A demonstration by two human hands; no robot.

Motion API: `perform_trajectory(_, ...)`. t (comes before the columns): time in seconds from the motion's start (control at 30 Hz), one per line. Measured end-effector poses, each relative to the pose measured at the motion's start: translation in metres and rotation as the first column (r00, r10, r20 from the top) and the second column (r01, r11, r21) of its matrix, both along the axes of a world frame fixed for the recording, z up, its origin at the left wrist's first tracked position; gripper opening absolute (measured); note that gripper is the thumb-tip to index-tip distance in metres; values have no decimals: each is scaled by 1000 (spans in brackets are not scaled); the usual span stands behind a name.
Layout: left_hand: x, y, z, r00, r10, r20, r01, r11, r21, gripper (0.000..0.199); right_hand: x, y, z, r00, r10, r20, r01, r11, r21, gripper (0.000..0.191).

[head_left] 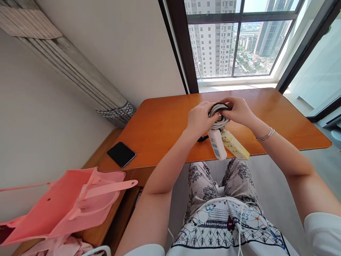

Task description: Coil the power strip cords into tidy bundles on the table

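Note:
Both hands are closed on a coiled bundle of cables (pixel 221 123), white-grey loops with a black cord among them, held over the front part of the table. My left hand (pixel 201 116) grips the coil from the left, its thumb across the loops. From the right, my right hand (pixel 238 111) pinches the upper part of the coil. Below the coil are a white power strip (pixel 217 144) with bluish sockets and a yellow one (pixel 236 145), both angled toward me at the table's edge. A black plug (pixel 203 138) shows beside my left wrist.
The orange-brown wooden table (pixel 162 124) stands against the window (pixel 213 49). A black tablet or phone (pixel 121 154) lies near its left edge. Lower left, an open pink bag (pixel 77 199) sits on a wooden surface. A gathered curtain (pixel 87 81) hangs at the left.

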State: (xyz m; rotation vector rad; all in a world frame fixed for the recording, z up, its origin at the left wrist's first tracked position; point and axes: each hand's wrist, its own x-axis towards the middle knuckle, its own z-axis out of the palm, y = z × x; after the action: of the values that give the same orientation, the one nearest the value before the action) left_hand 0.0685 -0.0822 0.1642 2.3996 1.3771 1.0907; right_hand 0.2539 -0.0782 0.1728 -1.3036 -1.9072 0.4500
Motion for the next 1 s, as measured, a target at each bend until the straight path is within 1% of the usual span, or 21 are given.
perform_trajectory(0.07, 2, 2, -3, 1000, -10, 13, 10, 1000, 4, 32, 4, 0, -6, 995, 39, -96, -43, 998, -35, 41)
perform_trajectory(0.13, 4, 5, -8, 998, -52, 42, 53, 998, -16, 31, 9, 1, -12, 979, 106, -174, -119, 991, -68, 49)
perform_trajectory(0.23, 6, 10, -15, 985, -131, 115, 137, 989, -51, 33, 15, 3, -21, 932, 211, -296, -250, 963, -100, 57)
perform_trajectory(0.3, 7, 11, -19, 975, -161, 152, 172, 983, -60, 31, 17, 3, -25, 899, 249, -361, -307, 945, -111, 60)
perform_trajectory(0.4, 8, 9, -24, 961, -194, 196, 218, 970, -108, 24, 18, 1, -31, 879, 246, -409, -327, 934, -141, 66)
perform_trajectory(0.47, 8, 7, -26, 939, -230, 255, 278, 945, -173, 22, 18, 0, -34, 877, 225, -425, -323, 931, -172, 68)
perform_trajectory(0.57, 8, 7, -29, 878, -259, 401, 381, 887, -261, 23, 17, -2, -38, 869, 170, -465, -293, 934, -207, 68)
perform_trajectory(0.63, 7, 9, -29, 835, -232, 499, 407, 871, -276, 25, 16, -2, -38, 849, 106, -518, -252, 942, -222, 67)
perform_trajectory(0.7, 8, 10, -29, 805, -187, 563, 381, 890, -249, 26, 13, -5, -36, 816, 49, -576, -224, 946, -236, 64)
perform_trajectory(0.77, 8, 10, -27, 798, -151, 584, 322, 925, -201, 28, 10, -11, -31, 795, 25, -606, -219, 944, -249, 59)
perform_trajectory(0.9, 8, 6, -26, 821, -118, 559, 225, 966, -127, 29, 7, -23, -26, 808, 8, -588, -217, 933, -286, 50)
perform_trajectory(1.0, 8, 4, -27, 835, -103, 540, 184, 978, -98, 30, 4, -26, -29, 801, 1, -598, -219, 931, -292, 51)
